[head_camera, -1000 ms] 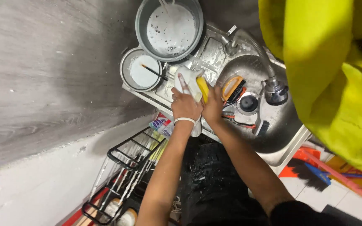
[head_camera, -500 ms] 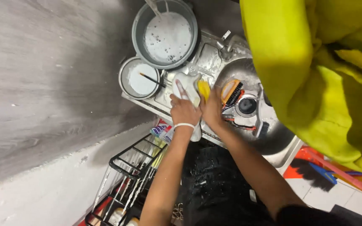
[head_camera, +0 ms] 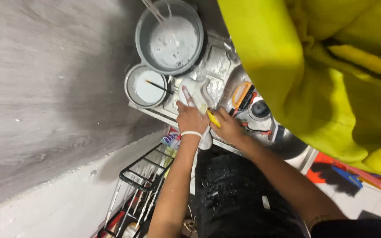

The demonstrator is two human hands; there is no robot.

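Note:
My left hand (head_camera: 191,119), with a white band on the wrist, grips the near end of a white paint-smeared piece (head_camera: 196,89) lying on the sink counter (head_camera: 219,61). A thin pinkish stick (head_camera: 185,94) pokes out past its fingers. My right hand (head_camera: 228,128) is right beside it, closed around a yellow-handled tool (head_camera: 213,119) whose tip touches the white piece. Both forearms reach in from the bottom of the view.
A large grey bucket of white paint (head_camera: 173,37) and a smaller pot of white liquid with a thin stick (head_camera: 147,86) stand behind the hands. The sink basin holds an orange-handled brush (head_camera: 240,94). Yellow fabric (head_camera: 331,66) covers the upper right. A black wire rack (head_camera: 144,176) stands below.
The yellow-handled tool has come down from above my fingers to between my two hands. The yellow fabric now covers more of the sink side of the view.

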